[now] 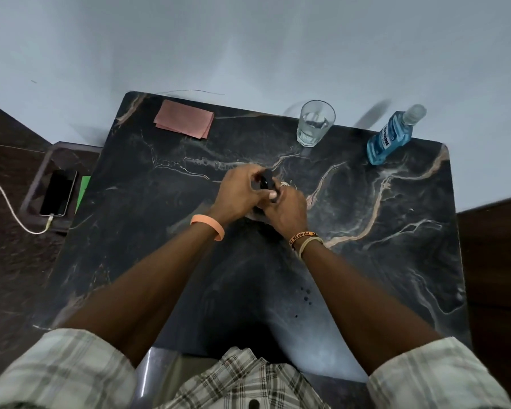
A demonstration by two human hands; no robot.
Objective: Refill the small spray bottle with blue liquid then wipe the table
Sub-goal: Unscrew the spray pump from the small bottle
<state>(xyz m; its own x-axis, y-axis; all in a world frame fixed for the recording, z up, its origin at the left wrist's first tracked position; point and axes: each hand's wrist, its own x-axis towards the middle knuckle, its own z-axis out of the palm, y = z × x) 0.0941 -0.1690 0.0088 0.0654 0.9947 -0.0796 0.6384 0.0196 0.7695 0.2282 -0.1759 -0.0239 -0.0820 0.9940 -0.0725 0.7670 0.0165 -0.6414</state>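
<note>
Both hands, left hand (238,191) and right hand (285,209), grasp the small dark spray bottle (265,182) at frame centre, apparently to unscrew its top: keep the body upright and steady, turn only the cap, with the blue liquid bottle (387,140) standing at upper right.

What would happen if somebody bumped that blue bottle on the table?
The blue bottle looks nearly full, so it is probably heavy for its size. It stands tall near the table's far edge, so a hard bump might tip it over.
</note>
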